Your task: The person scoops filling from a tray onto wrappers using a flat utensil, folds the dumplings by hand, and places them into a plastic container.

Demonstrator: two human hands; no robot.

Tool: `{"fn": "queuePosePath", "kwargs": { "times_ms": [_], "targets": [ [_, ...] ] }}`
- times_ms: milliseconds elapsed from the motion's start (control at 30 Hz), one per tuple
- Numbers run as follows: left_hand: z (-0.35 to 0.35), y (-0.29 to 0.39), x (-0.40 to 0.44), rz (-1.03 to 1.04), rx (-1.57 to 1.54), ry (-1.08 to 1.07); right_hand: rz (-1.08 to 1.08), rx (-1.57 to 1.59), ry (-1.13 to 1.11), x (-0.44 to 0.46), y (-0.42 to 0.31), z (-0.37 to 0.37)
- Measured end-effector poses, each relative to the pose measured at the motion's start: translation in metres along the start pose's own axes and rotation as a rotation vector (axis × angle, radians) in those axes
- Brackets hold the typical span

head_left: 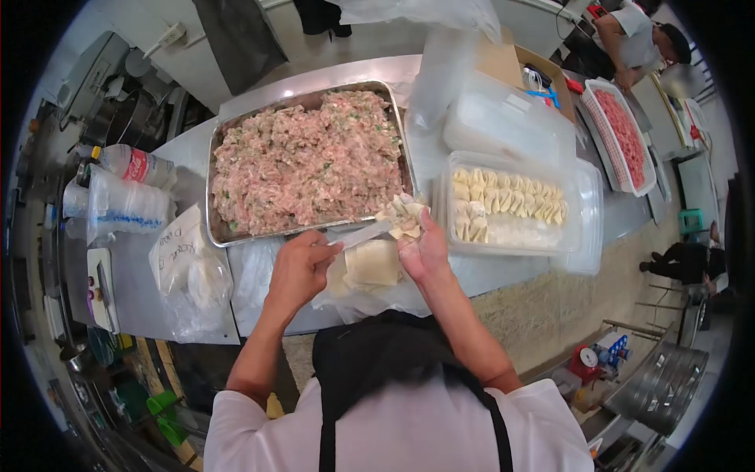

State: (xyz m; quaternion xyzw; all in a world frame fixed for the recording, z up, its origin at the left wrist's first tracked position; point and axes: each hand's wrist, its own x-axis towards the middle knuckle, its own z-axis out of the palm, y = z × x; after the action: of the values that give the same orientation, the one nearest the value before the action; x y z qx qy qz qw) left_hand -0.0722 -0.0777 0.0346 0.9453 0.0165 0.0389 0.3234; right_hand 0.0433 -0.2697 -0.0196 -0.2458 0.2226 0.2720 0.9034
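My left hand (303, 266) is closed around the handle end of a flat, pale spatula (363, 234). The spatula's tip reaches a filled dumpling wrapper (405, 218), which lies in the curled fingers of my right hand (425, 250). Below them, a stack of square dough wrappers (372, 263) rests on plastic sheeting. Just beyond my hands is a large metal tray (211, 189) heaped with minced meat filling (307, 157) flecked with green. To the right, a clear plastic container (450, 206) holds rows of folded dumplings (511, 197).
More plastic containers (511, 122) stand behind the dumplings. At left are a soda bottle (138, 164), plastic cups (130, 204) and a plastic bag (193, 263). Another person (633, 39) works at far right near a white basket (594, 118) of red meat.
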Motion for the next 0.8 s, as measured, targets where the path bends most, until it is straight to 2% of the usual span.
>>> {"fn": "queuePosePath", "kwargs": {
  "times_ms": [33, 100, 133, 167, 233, 300, 367, 400, 500, 600, 633, 700, 800],
  "targets": [
    [0.001, 0.008, -0.001, -0.004, -0.006, -0.002, 0.002, -0.004, 0.006, -0.002, 0.000, -0.002],
    [0.009, 0.025, 0.002, 0.055, -0.211, 0.123, -0.044, -0.048, -0.071, -0.006, 0.001, -0.002],
    [0.024, 0.015, 0.005, 0.151, -0.115, 0.116, -0.034, -0.057, -0.080, -0.008, 0.000, -0.001],
    [0.023, 0.010, 0.005, 0.143, -0.111, 0.131, -0.083, -0.075, -0.085, -0.010, -0.001, -0.002],
    [0.010, -0.006, 0.011, 0.148, -0.081, 0.003, -0.138, -0.089, -0.102, -0.014, -0.005, -0.001],
    [-0.006, -0.019, 0.017, 0.131, -0.064, 0.015, -0.172, -0.190, -0.076, -0.030, -0.006, -0.012],
    [-0.019, -0.026, 0.033, -0.004, 0.145, -0.020, -0.142, -0.205, -0.058, -0.041, -0.001, -0.022],
    [-0.022, -0.027, 0.042, 0.001, 0.270, -0.082, -0.111, -0.214, -0.040, -0.044, 0.002, -0.027],
    [-0.017, -0.023, 0.055, -0.062, 0.369, -0.157, -0.073, -0.216, -0.028, -0.044, 0.009, -0.045],
    [-0.010, -0.020, 0.054, 0.024, 0.191, -0.057, -0.069, -0.205, -0.020, -0.043, 0.010, -0.057],
    [-0.007, -0.024, 0.054, 0.029, 0.189, -0.061, -0.073, -0.202, -0.016, -0.043, 0.011, -0.060],
    [-0.005, -0.031, 0.054, -0.034, 0.376, -0.095, -0.063, -0.193, -0.003, -0.042, 0.010, -0.062],
    [-0.021, -0.027, 0.058, -0.079, 0.311, -0.046, -0.078, -0.189, -0.012, -0.043, 0.009, -0.063]
  ]
}}
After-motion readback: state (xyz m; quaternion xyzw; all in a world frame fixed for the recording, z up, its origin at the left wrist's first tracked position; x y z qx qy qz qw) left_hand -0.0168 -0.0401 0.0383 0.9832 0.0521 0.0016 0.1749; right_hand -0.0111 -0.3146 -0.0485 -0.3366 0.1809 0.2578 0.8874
